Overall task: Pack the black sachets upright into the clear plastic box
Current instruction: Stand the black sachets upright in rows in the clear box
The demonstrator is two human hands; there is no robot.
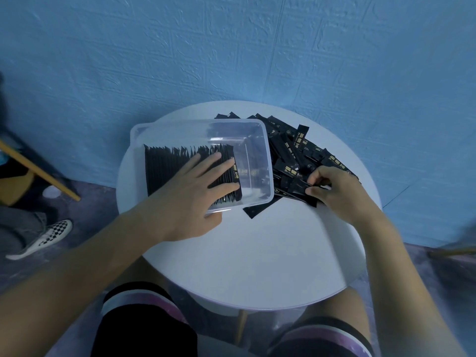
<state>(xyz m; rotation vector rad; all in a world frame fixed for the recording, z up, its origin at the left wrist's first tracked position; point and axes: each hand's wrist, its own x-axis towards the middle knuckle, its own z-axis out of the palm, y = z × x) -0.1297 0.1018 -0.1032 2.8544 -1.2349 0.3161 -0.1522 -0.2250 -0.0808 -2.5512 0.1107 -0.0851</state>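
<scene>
Blue wall [231,47] behind, white round worktop [247,253] below: my left hand [190,199] is pressing straightened fingers [221,173] against the upright row of sachets [170,171] filling roughly two-thirds of the one clear plastic box [201,124]. My right hand [340,194] is pinching a loose sachet [298,186] from the pile [296,148] just beside it. Dozens are standing, too many overlapping to count.

A small, casual indoor room: blue textured wall [231,47], round white desk [244,253], checkered shoe [43,239] on the left floor [85,210].

Hands — left [192,195] presses, right [334,191] pinches sachets [289,152].
</scene>
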